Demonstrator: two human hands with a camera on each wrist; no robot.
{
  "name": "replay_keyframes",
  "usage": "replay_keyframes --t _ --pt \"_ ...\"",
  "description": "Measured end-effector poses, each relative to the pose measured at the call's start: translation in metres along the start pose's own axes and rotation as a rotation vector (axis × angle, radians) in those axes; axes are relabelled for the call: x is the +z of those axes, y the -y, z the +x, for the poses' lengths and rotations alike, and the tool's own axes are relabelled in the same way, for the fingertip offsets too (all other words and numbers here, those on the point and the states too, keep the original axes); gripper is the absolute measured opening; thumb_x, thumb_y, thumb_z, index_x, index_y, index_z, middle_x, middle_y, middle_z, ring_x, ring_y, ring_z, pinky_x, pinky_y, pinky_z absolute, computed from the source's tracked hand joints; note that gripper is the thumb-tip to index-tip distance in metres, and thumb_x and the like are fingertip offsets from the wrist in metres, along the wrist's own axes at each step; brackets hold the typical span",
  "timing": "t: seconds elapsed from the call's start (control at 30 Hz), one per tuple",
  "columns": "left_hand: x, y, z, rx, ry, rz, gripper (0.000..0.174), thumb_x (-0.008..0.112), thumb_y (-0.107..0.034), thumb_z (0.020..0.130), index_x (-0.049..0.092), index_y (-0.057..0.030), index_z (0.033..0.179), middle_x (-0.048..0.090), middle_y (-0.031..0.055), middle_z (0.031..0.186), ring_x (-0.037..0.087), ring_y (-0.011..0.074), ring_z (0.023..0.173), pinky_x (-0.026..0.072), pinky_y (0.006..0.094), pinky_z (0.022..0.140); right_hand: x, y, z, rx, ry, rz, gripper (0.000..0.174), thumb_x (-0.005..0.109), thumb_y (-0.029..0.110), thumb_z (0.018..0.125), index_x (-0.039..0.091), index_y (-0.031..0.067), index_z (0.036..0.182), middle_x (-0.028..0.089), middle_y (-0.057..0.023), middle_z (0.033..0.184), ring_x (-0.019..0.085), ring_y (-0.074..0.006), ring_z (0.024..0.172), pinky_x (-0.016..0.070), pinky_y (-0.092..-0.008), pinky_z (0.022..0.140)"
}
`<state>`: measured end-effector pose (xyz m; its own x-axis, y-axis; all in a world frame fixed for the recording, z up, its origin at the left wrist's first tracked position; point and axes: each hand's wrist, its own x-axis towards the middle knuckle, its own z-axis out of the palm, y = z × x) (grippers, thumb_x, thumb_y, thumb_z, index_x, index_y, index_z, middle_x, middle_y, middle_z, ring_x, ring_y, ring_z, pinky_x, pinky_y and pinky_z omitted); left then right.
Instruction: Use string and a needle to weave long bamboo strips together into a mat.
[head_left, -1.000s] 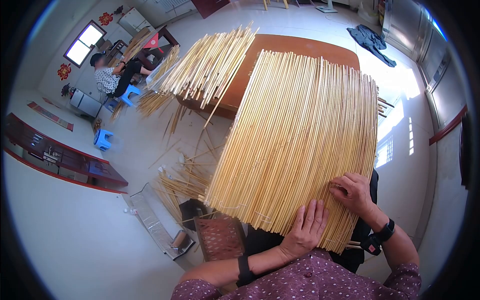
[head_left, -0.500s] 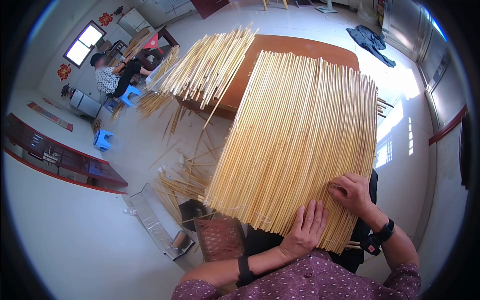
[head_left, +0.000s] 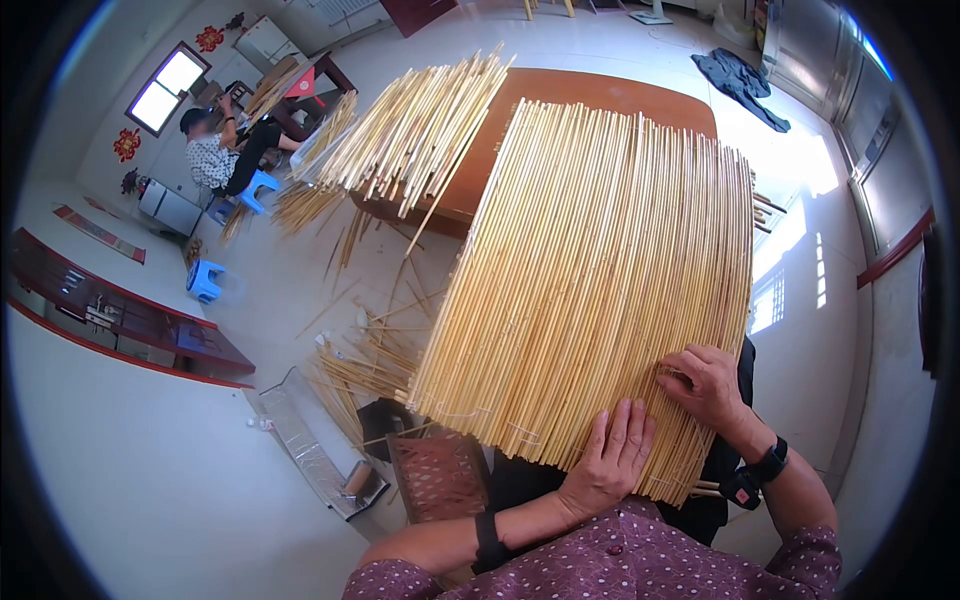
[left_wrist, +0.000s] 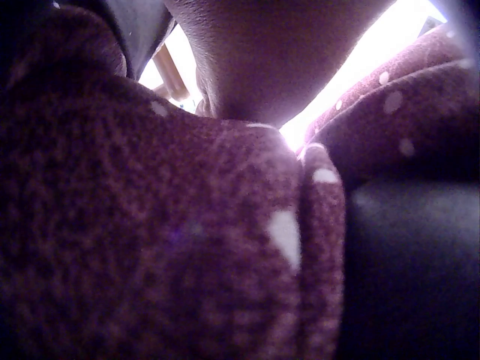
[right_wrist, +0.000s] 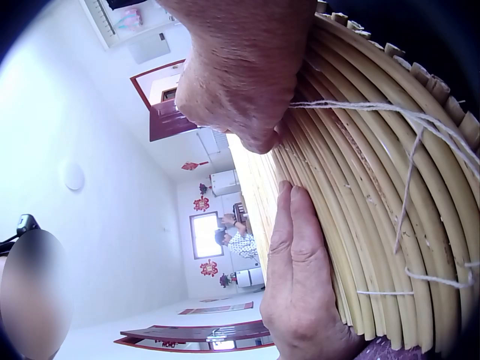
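A wide mat of straw-coloured sticks (head_left: 590, 270) slopes down from the brown table to the person's lap. The left hand (head_left: 608, 455) lies on its near edge, fingers straight and pressed together. Beside it, the right hand (head_left: 705, 385) rests on the mat with thumb and fingers curled. In the right wrist view, white string (right_wrist: 360, 106) runs over the sticks into the curled fingers of the right hand (right_wrist: 244, 75), the fingertips partly hidden; the left hand (right_wrist: 300, 285) lies flat below. Dotted purple cloth (left_wrist: 150, 225) fills most of the left wrist view.
A pile of loose sticks (head_left: 425, 130) lies on the left of the brown table (head_left: 640, 92). More sticks (head_left: 365, 370) are scattered on the floor, near a woven-seat chair (head_left: 440, 475). Another person (head_left: 215, 160) sits on a blue stool at the back left.
Both hands have stayed in place on the mat. The seated person in the background has raised a forearm and hand. The head view has shifted very slightly.
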<state>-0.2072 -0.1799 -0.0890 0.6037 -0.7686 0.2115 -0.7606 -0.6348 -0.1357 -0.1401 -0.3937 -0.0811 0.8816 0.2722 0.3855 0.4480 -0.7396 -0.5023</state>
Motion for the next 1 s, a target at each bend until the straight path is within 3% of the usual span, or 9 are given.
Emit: replay_keyframes --t 1.0 --pt "-0.0003 0.0004 0.0002 0.004 -0.013 0.015 0.049 0.042 -0.02 0.095 0.052 0.0053 0.136 0.051 0.0279 0.142 0.046 0.0419 0.136 0.0346 0.054 0.113 -0.0001 0.0002 0.0009 0.004 0.001 -0.001 0.021 0.078 0.016 0.074 0.067 0.0085 0.09 0.054 -0.0049 0.066 0.057 -0.0246 0.061 0.0442 -0.0375 0.057"
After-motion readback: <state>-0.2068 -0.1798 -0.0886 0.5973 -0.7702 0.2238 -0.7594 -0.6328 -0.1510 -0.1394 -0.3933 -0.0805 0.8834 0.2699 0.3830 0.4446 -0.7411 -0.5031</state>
